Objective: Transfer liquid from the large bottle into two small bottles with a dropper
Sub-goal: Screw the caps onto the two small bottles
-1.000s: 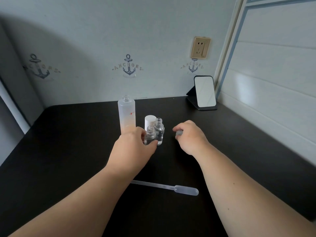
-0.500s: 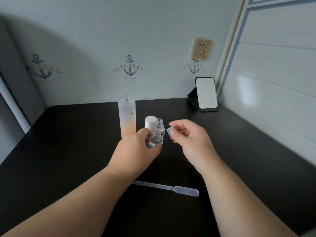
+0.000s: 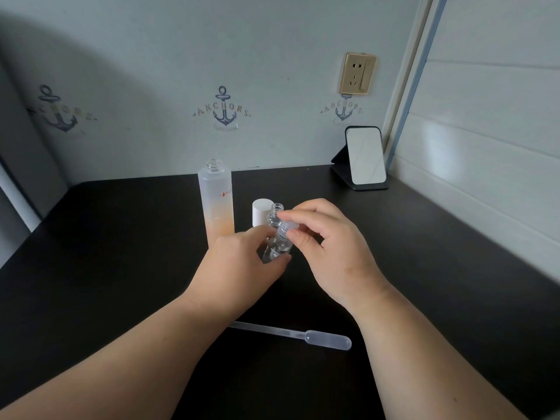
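Head: cap (image 3: 287,228) now probably on small bottle (image 3: 277,247)

Standing mirror (image 3: 365,157) on dark table (image 3: 121,237) (back right corner), gold wall socket (image 3: 358,73) above

Frosted large bottle (image 3: 215,201); matt black table (image 3: 121,268).
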